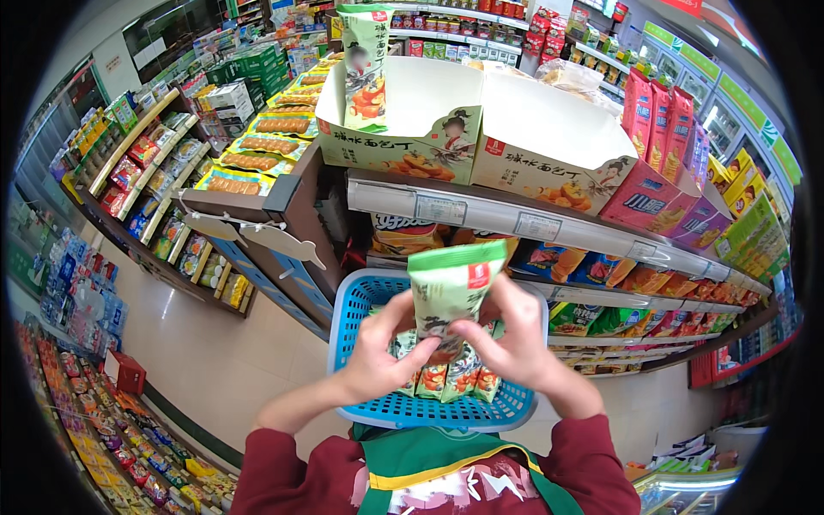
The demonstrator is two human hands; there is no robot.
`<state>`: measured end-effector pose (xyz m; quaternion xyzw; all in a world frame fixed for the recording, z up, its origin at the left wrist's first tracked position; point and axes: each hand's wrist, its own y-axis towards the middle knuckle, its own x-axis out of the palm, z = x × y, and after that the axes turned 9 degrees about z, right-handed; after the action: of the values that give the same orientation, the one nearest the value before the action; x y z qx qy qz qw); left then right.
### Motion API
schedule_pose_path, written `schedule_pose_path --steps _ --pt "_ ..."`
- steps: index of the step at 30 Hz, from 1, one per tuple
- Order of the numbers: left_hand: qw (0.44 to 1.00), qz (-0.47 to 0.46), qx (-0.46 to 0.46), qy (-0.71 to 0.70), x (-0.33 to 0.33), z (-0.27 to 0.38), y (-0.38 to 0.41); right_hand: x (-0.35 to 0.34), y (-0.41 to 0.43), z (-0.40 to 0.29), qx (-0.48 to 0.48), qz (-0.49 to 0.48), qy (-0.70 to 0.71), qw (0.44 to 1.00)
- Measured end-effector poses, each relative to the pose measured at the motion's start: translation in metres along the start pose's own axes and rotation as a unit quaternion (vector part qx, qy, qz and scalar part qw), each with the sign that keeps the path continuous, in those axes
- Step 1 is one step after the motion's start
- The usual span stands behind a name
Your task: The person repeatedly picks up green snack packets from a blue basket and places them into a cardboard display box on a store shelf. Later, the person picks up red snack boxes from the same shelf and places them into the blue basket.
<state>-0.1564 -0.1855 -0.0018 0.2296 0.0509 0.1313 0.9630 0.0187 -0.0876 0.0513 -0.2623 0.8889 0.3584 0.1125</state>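
Observation:
Between my two hands is a light green snack packet (444,293) with a bright green top seal and a red logo patch. My left hand (389,347) grips its left side, thumb across the front. On the other side my right hand (508,335) holds it the same way. Beneath the hands stands a blue plastic basket (380,412) with similar green packets (460,376) lying in it. Ahead on the shelf top, one matching packet (367,71) stands upright in a green display carton (399,151). Beside that carton is a beige display carton (534,174).
Pink snack cartons (650,199) stand farther right on the shelf. Yellow packs of biscuits (257,161) cover the counter at left. A shelf rail with price tags (444,209) runs above hanging snack bags (566,264). Bottled water packs (84,290) stand on the floor at far left.

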Motion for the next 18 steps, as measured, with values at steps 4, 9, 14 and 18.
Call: schedule_pose_path --steps 4,9,14,18 --pt "0.979 0.049 -0.189 -0.053 0.012 -0.065 -0.048 0.043 -0.056 0.065 0.175 -0.02 0.018 0.984" --pt "0.912 0.047 -0.398 -0.088 0.022 -0.115 -0.085 0.083 -0.118 0.141 0.297 -0.074 -0.027 0.952" --pt "0.898 0.092 -0.417 -0.107 0.039 -0.155 -0.114 0.101 -0.139 0.161 0.3 -0.101 -0.108 0.942" --pt "0.915 0.104 -0.389 0.019 0.043 -0.195 -0.139 0.107 -0.142 0.165 0.23 -0.188 -0.222 0.929"
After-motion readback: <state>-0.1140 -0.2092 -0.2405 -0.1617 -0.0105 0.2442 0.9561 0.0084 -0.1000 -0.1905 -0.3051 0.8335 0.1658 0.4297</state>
